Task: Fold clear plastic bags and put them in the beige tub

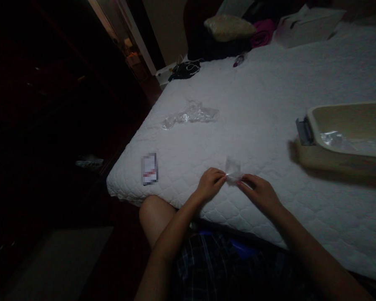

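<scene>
A small clear plastic bag [233, 166] is held between my two hands, just above the white quilted bed [253, 125]. My left hand [211, 184] pinches its left edge between thumb and fingers. On the other side, my right hand [258, 191] pinches the bag's right edge with thumb and forefinger. The dim light and the clear film hide whether anything is inside. A phone-like flat object [149, 169], blurred out, lies on the bed to the left of my hands.
Crumpled clear plastic [191, 115] lies farther up the bed. At right stands a beige bin [341, 161] with a grey latch and clear plastic inside. A white box [308, 29], a yellowish bag [229, 27] and dark cloth with cords [184, 70] are at the far end.
</scene>
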Demonstrator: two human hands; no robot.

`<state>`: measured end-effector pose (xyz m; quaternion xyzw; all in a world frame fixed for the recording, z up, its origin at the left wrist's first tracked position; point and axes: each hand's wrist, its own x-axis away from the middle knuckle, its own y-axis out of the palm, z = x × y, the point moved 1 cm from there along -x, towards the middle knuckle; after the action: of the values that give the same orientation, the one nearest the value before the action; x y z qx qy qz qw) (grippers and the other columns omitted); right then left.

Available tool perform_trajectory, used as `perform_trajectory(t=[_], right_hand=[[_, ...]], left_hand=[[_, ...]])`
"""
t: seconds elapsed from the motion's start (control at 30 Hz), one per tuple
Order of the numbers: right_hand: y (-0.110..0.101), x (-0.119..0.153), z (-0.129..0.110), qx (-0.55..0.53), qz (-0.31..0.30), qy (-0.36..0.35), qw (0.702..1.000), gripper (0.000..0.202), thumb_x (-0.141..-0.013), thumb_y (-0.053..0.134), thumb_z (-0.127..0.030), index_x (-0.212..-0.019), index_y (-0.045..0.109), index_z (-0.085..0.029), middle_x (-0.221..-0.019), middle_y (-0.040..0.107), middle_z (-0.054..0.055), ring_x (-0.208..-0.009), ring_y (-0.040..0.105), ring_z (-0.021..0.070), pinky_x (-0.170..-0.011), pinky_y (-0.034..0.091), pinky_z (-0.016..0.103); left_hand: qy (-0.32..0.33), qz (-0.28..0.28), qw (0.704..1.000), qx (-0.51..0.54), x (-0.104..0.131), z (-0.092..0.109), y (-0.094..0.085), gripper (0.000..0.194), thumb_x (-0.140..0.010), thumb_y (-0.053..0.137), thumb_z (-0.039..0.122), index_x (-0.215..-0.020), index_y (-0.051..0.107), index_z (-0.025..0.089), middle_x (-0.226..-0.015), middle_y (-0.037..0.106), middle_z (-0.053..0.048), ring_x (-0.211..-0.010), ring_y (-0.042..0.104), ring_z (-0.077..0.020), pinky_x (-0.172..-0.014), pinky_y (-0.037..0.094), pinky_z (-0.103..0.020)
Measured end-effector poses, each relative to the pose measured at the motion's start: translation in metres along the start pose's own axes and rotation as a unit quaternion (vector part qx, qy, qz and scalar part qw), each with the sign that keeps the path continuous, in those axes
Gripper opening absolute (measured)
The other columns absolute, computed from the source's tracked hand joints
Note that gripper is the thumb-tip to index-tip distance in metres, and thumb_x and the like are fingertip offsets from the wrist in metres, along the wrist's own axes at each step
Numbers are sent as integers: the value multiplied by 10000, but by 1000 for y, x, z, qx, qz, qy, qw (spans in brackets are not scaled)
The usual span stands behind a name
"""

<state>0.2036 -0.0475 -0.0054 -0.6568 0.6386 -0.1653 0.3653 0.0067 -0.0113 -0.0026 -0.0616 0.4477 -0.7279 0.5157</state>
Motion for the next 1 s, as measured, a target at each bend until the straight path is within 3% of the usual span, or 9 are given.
perform_trajectory(t=[0.17, 0.37, 0.63, 0.77, 0.87, 1.0], right_hand=[[2, -6, -5, -37, 32, 75, 996, 306, -798, 545, -464, -892, 673, -203, -823, 714, 49, -740, 669, 205, -682, 514, 332], [2, -9, -6, -47, 24, 97, 994, 303, -765, 569, -493, -833, 671, -215, -767, 712, 44, -713, 674, 216, -660, 511, 337], [3, -5, -3, -52, 37, 74, 995, 273, -792, 539, -447, -845, 668, -212, -818, 711, 49, -739, 668, 211, -686, 515, 352], [3, -3, -3, -60, 35, 79, 994, 269, -775, 566, -447, -838, 666, -206, -835, 706, 50, -759, 664, 209, -714, 515, 357], [3, -3, -4, -66, 38, 89, 993, 266, -778, 565, -448, -831, 666, -207, -838, 706, 46, -768, 663, 207, -719, 513, 351], [3, -6, -5, -74, 42, 105, 991, 258, -784, 555, -446, -818, 666, -216, -798, 707, 31, -742, 666, 199, -704, 508, 336]], left_hand=[[-38, 13, 998, -45, -3, 4, 1, 243, -898, 473, 310, -817, 653, 168, -927, 613, -51, -924, 527, -167, -838, 458, -327], [-60, 17, 994, -90, -5, 7, 6, 265, -916, 426, 309, -792, 613, 167, -899, 573, -50, -892, 494, -172, -803, 460, -330], [21, 75, 997, -18, 0, 9, 5, 157, -873, 510, 308, -872, 609, 186, -1068, 596, -76, -1033, 507, -193, -884, 446, -394], [28, 71, 997, 20, 0, 8, 5, 155, -882, 503, 291, -868, 616, 185, -957, 652, -54, -977, 539, -176, -877, 451, -389], [1, 68, 997, 30, 0, 8, 5, 173, -878, 511, 301, -850, 628, 177, -824, 646, -41, -895, 550, -166, -821, 474, -347], [-45, 73, 996, 26, 1, 7, 8, 204, -861, 536, 338, -835, 643, 166, -808, 630, -47, -840, 564, -157, -763, 493, -314]])
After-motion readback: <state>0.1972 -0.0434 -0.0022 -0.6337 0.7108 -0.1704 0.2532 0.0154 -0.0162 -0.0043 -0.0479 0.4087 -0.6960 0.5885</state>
